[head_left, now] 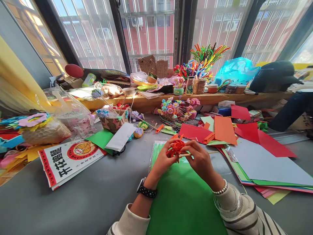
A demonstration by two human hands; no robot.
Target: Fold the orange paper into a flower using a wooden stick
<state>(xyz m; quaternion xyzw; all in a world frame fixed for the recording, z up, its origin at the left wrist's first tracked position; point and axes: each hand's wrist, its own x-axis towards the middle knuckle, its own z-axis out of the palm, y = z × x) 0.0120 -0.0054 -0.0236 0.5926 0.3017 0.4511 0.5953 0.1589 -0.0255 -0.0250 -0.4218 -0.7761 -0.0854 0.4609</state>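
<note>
Head view. Hidden or unclear: the folded orange-red paper piece is partly covered by the fingers of both hands, so its full shape cannot be made out; its pointed tips show above them. A thin wooden stick runs from the piece to the right, its middle hidden behind the right hand; whether it is fixed into the paper cannot be told. Both forearms are cut off by the near edge of the frame.

Left hand, watch on its wrist: fingertips closed on the left side of the paper piece.
Right hand, bead bracelet on its wrist: fingers pinched together on the right side of the piece and the stick.
The piece sits between the two grips, raised just above the green sheet on the grey counter.

Right of the hands: loose red, orange and grey paper sheets. Left: a printed packet. Far: a windowsill crowded with paper flowers.
</note>
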